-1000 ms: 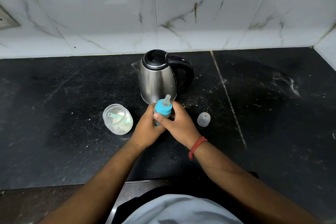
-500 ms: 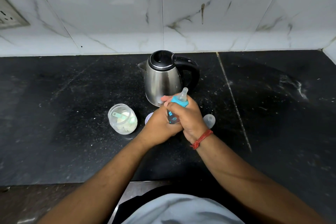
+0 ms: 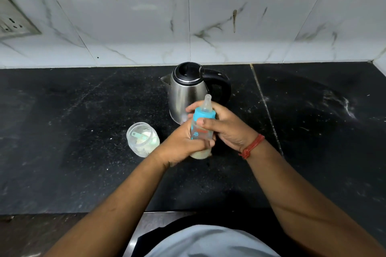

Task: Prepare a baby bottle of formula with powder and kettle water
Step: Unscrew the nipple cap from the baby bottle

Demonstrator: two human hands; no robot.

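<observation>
Seen from above: bottle (image 3: 200,131) held upright over a black counter (image 3: 73,131), just in front of the kettle (image 3: 188,94) and right of the jar (image 3: 143,139). Clear body with teal and orange print, teal collar, pale translucent teat pointing up and slightly away. Milky off-white liquid visible in the lowest part, below the fingers. Whether the base touches the counter, hard to tell.

Left hand (image 3: 183,145) wrapped round the lower body of the bottle, fingers curled tight about it. Right hand (image 3: 227,126) closed on the upper part, thumb across the front just under the collar, fingers curled round the far side at the collar. Red thread band (image 3: 251,145) on the right wrist.

Steel kettle with black lid and black handle to the right, spout to the left, standing near the far wall. Open clear jar on the counter, holding pale powder and a small teal scoop (image 3: 139,135) lying inside. White specks scattered over the counter. Marble-look tiles (image 3: 271,27) behind, with a socket plate (image 3: 14,23) at far left.
</observation>
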